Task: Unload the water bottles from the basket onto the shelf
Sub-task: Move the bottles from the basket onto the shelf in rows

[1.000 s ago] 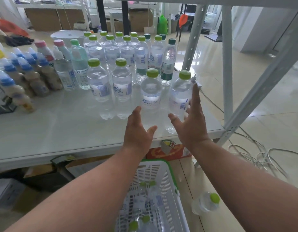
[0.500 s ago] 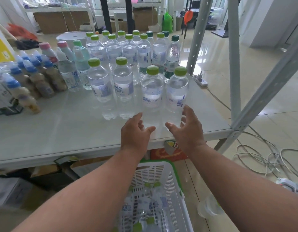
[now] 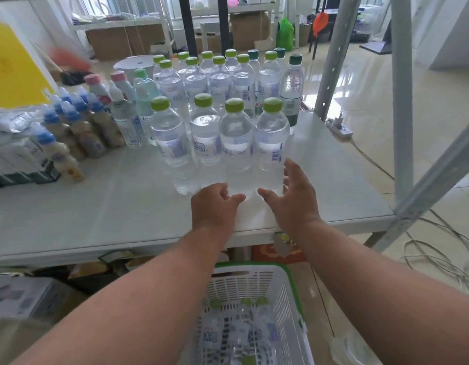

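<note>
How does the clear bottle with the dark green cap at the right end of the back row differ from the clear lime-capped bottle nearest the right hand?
The dark-green-capped clear bottle stands in the back row; the lime-capped clear bottle stands in front, by the right hand. The first carries a green label, the second a white and blue one. Their caps differ in colour. Both stand upright on the white shelf, capped.

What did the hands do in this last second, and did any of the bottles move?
Both hands drew back toward the shelf's front edge. The right hand, open beside the front right bottle, slid down off it; the left hand curled loosely. Neither holds anything. The front row stayed standing, and bottles remain in the basket.
</note>
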